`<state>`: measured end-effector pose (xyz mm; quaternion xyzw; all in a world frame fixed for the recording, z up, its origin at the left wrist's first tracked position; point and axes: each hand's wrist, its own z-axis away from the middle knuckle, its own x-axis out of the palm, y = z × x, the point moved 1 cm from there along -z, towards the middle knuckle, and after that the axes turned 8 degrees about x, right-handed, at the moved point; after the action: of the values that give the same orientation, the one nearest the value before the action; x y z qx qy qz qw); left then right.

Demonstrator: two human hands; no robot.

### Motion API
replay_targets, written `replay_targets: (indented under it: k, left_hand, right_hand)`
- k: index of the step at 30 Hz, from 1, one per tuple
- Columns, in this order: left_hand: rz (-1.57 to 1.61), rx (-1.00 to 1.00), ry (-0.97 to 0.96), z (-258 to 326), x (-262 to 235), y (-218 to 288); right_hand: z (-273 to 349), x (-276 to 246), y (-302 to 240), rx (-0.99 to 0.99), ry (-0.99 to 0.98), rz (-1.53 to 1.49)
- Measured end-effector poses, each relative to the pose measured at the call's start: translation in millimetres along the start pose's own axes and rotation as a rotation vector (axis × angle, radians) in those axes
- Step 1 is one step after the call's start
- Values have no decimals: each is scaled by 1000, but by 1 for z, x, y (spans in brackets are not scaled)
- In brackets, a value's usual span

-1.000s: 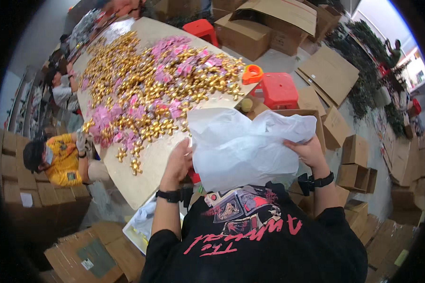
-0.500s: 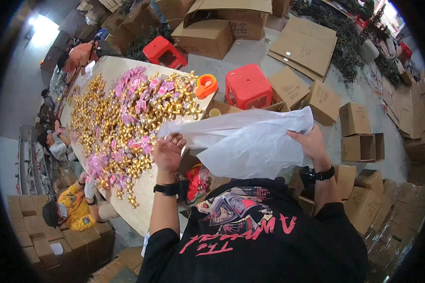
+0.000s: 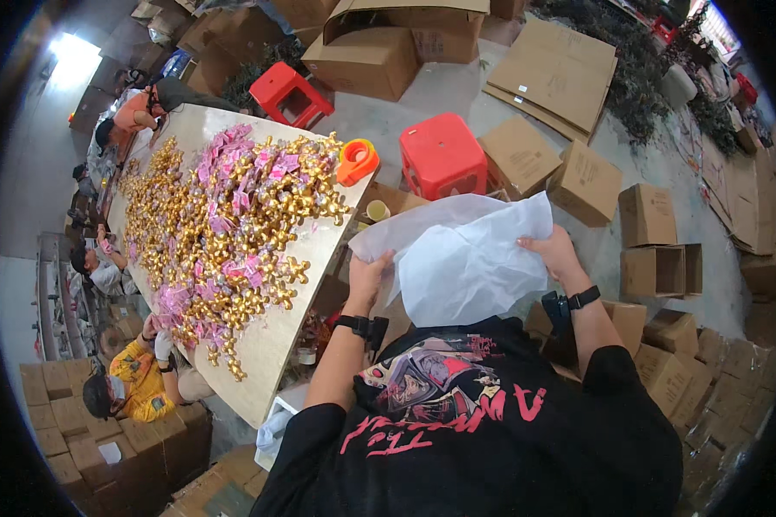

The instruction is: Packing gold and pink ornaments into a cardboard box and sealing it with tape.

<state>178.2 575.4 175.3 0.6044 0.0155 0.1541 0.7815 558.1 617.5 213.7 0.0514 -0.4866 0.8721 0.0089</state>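
Note:
A large white plastic bag [image 3: 466, 258] is held spread out in front of my chest. My left hand [image 3: 369, 274] grips its left edge and my right hand [image 3: 553, 250] grips its right edge near the top. Both wrists carry black bands. To my left stands a long pale table [image 3: 284, 336] heaped with gold and pink ornaments [image 3: 224, 233]. The bag hangs just past the table's right edge, above the floor.
An orange tape dispenser [image 3: 357, 160] lies on the table's far corner. Two red plastic stools [image 3: 442, 155] [image 3: 291, 93] stand beyond. Cardboard boxes [image 3: 585, 183] lie open and flattened around the floor. Other people [image 3: 138, 383] sit along the table's far side.
The view has swung so the table sits further left. The bag has been pulled wider between my hands and now hangs flatter; both hands keep hold of it.

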Motion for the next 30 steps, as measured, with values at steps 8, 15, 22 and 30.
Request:
replay_targets:
  k: [8,15,22,30]
  left_hand:
    - [-37,-447,-249,10,-35,7]
    - [-13,-387,-199,7,-31,-34]
    - [171,-444,-163,0,-18,-60]
    - [127,-702,-203,-17,18,-35]
  right_hand:
    - [-13,-6,11,-19,77,184]
    - [-35,-6,37,-124,39,320]
    - [-23,21,7,-143,-20,482]
    - [0,35,-29,-129,-123,354]
